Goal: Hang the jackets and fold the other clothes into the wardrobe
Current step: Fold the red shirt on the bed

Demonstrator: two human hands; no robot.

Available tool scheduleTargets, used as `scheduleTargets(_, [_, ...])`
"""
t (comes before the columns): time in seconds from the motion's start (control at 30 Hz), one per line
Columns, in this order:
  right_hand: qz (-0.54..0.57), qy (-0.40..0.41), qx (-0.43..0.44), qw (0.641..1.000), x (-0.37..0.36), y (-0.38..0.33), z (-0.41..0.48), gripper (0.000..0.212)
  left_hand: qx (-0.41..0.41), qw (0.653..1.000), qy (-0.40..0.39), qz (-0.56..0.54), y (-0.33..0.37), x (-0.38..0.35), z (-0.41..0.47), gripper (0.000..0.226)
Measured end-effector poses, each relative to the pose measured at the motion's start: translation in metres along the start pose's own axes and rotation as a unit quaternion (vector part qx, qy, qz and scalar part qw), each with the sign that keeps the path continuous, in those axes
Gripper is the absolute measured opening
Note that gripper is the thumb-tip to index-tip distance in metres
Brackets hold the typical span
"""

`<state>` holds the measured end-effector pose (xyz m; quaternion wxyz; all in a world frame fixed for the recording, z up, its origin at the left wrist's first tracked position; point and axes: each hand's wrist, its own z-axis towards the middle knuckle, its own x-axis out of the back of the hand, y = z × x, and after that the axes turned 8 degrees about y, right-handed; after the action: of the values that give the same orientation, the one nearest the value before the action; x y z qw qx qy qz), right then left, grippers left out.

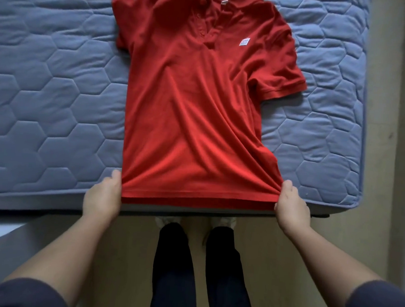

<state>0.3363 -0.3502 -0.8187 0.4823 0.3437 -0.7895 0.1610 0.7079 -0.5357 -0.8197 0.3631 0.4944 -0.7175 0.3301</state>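
One red polo shirt, one quilted mattress, two hands.

Dark grey sleeves, black trousers, pale shoes.

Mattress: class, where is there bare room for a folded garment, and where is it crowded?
Bare mattress lies left of the red polo shirt and, narrower, between its sleeve and the right edge. The middle is crowded; left hand and right hand grip the hem.
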Motion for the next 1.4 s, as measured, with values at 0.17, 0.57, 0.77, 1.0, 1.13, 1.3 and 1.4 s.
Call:
scheduleTargets(0.17, [-0.012, -0.043, -0.069, 0.997, -0.014, 0.021, -0.029, 0.023, 0.098, 0.995, 0.004, -0.013, -0.031, -0.011, -0.014, 0.014])
scheduleTargets(0.57, [-0.031, -0.102, -0.002, 0.994, 0.034, -0.042, 0.012, 0.031, 0.048, 0.986, -0.104, 0.121, -0.007, 0.031, 0.019, 0.027])
scheduleTargets(0.77, [-0.044, -0.005, 0.105, 0.993, 0.094, -0.131, 0.058, 0.046, 0.069, 0.995, -0.051, 0.042, 0.007, 0.097, 0.082, 0.023])
scheduleTargets(1.0, [0.077, 0.005, 0.245, 0.967, 0.093, -0.296, 0.134, 0.072, 0.141, 0.904, 0.083, -0.396, -0.008, 0.124, 0.233, 0.026])
scheduleTargets(1.13, [0.149, 0.002, 0.229, 0.962, 0.079, -0.374, 0.183, 0.07, 0.204, 0.662, 0.019, -0.721, 0.001, 0.136, 0.306, 0.033])
scheduleTargets(1.3, [0.133, -0.027, 0.24, 0.961, 0.048, -0.388, 0.213, 0.073, 0.099, 0.647, -0.053, -0.755, 0.025, 0.14, 0.351, 0.019])
scheduleTargets(1.4, [0.169, -0.046, 0.246, 0.953, 0.053, -0.382, 0.219, 0.074, 0.065, 0.684, -0.163, -0.708, 0.032, 0.144, 0.354, 0.03])
